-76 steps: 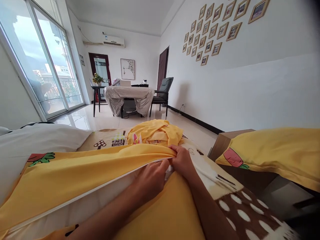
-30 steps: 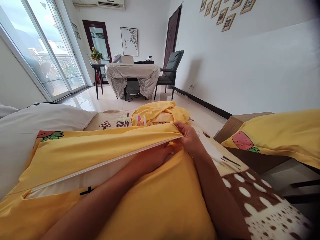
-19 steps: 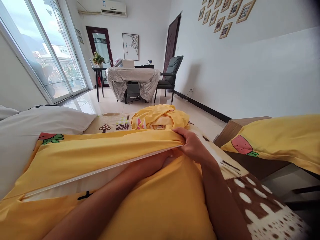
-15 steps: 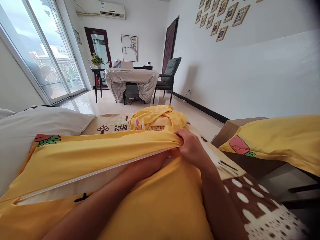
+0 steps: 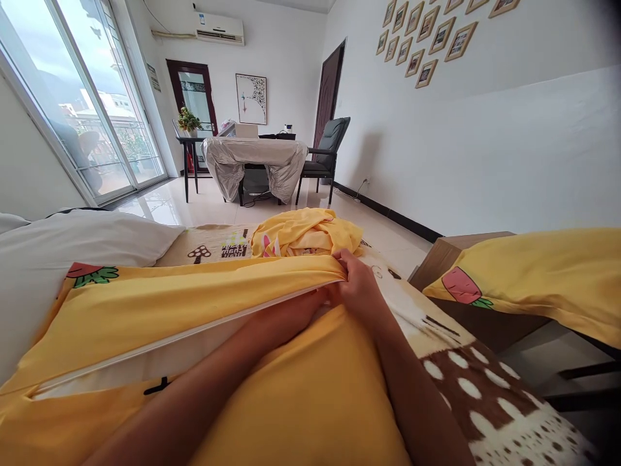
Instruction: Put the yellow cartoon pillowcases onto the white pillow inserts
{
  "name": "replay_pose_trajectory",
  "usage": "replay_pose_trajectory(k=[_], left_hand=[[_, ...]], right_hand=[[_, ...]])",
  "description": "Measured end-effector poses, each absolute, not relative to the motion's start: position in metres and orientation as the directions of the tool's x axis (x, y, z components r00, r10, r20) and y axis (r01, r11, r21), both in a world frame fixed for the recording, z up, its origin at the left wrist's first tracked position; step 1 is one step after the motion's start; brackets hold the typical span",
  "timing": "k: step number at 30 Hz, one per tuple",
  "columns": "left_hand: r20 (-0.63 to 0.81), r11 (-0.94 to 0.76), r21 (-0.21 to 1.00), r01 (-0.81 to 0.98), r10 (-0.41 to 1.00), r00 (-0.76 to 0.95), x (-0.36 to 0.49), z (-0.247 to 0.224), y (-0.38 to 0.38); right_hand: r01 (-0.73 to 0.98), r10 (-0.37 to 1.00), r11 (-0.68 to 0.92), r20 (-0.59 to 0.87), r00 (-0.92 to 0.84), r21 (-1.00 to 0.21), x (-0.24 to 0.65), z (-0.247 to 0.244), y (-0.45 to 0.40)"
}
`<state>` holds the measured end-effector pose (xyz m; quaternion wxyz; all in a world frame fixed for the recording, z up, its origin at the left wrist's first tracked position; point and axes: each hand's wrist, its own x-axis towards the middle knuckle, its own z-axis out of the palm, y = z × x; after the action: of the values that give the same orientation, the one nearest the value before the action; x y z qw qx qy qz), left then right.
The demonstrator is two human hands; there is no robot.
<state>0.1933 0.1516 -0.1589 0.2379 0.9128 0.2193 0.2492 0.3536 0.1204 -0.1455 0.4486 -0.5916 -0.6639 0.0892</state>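
A yellow pillowcase (image 5: 194, 285) with a printed radish at its far left corner lies in front of me. Its long side opening gapes, edged by a pale zip-like strip, and white filling (image 5: 194, 355) shows inside. My right hand (image 5: 359, 281) pinches the pillowcase's far right corner between thumb and fingers. Through the opening reaches my left arm. My left hand (image 5: 317, 305) is at the inside of that same corner, close under the right hand; its fingers are mostly hidden by the cloth.
A bunched yellow cloth (image 5: 305, 230) lies on the patterned blanket (image 5: 466, 382) beyond my hands. White pillows (image 5: 92, 239) rest at the left. Off to the right, a yellow pillow (image 5: 533, 272) lies on a brown wooden stand (image 5: 444, 255). Farther back are a covered table (image 5: 257, 152) and a chair (image 5: 327, 149).
My right hand has shifted slightly left and toward my left hand, with the pillowcase corner still in its grip. The view has tilted up a little.
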Motion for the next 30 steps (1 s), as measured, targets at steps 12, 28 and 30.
replay_pose_trajectory(k=[12,28,30], left_hand=[[0.524,-0.905,0.412,0.107,0.332,0.785,0.189,-0.163,0.147],[0.555,-0.924,-0.065,0.377,0.281,0.783,0.193,-0.177,0.142],[0.569,-0.926,-0.075,0.370,0.265,0.778,0.194,-0.176,0.143]], right_hand=[[0.498,0.904,0.360,0.427,0.024,-0.789,0.364,-0.155,0.136],[0.673,0.851,0.285,0.504,0.149,-0.682,0.357,-0.150,0.127],[0.708,0.837,0.272,0.523,0.159,-0.651,0.356,-0.148,0.124]])
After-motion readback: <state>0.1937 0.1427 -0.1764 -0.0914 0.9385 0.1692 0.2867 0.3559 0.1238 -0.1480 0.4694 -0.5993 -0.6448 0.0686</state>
